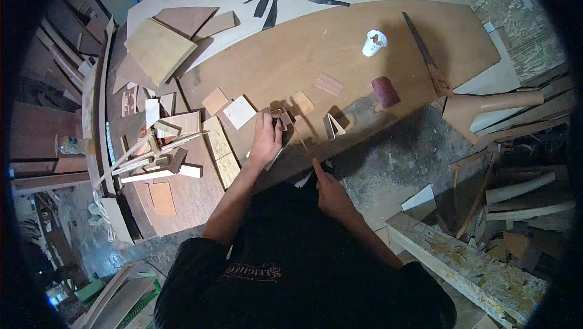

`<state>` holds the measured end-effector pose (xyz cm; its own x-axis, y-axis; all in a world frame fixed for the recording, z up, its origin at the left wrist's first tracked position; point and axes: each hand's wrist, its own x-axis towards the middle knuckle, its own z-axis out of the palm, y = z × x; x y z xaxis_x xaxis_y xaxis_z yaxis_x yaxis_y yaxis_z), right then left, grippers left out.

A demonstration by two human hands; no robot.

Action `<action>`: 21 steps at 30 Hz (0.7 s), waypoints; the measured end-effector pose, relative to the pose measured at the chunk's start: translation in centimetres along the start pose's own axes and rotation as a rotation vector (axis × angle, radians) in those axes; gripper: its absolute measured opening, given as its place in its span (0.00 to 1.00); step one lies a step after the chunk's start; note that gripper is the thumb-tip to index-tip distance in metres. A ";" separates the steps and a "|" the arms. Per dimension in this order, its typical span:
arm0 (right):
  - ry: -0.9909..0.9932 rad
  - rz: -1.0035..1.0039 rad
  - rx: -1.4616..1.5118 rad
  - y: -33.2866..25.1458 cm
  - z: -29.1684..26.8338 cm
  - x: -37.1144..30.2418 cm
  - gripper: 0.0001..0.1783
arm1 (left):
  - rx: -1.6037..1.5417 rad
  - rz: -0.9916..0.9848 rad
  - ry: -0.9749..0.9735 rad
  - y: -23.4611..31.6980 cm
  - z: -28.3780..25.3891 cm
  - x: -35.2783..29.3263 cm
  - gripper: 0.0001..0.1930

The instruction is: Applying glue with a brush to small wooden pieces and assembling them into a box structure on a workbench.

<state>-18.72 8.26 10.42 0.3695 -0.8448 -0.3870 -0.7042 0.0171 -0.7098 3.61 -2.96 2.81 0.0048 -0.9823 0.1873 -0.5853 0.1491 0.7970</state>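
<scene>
Pressing down on a small wooden piece (280, 118), the left hand (266, 138) lies curled over it on the plywood board (340, 50), fingers bent and closed round its near side; the piece looks like a little dark block or assembly of thin offcuts, though its exact shape is hard to make out under the fingers. Left of that hand lie flat offcuts (218, 147) and, further out, a loose heap of strips and scraps (158, 141). Just beyond the hand's fingertips sits a pale square tile (240, 111), and a tan square (302, 103) lies just right of the held piece. A thin stick (302, 141) runs between the two hands, from near the held piece down toward the right hand (331, 192), which sits near the board's front edge with its forefinger stretched out along or against the stick's lower end and the other fingers folded; whether it actually pinches the stick I cannot tell. Right of that, a bent triangular piece (333, 125) stands near, then a dark red block (385, 91), a white cup (374, 42) and a long saw (425, 56) well apart. By my judgement the piece is light, stiff and dry, easily split at thin edges, so it is best gripped across its flat faces, pressed to the board, not by its corners.
</scene>
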 end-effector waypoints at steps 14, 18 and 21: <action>0.003 0.059 -0.153 -0.9 1.2 1.9 0.45 | 0.050 -0.100 -0.021 1.5 0.1 0.2 0.15; 0.048 0.000 -0.170 -1.1 1.4 3.3 0.46 | 0.059 -0.111 -0.020 1.1 0.2 0.4 0.15; -0.004 -0.016 -0.170 -1.6 0.4 1.9 0.46 | 0.049 -0.057 0.024 0.8 0.5 0.4 0.15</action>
<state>-16.72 6.86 10.61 0.3840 -0.8419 -0.3792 -0.7905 -0.0875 -0.6062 2.75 -3.29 3.22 0.0585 -0.9859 0.1568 -0.6226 0.0867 0.7777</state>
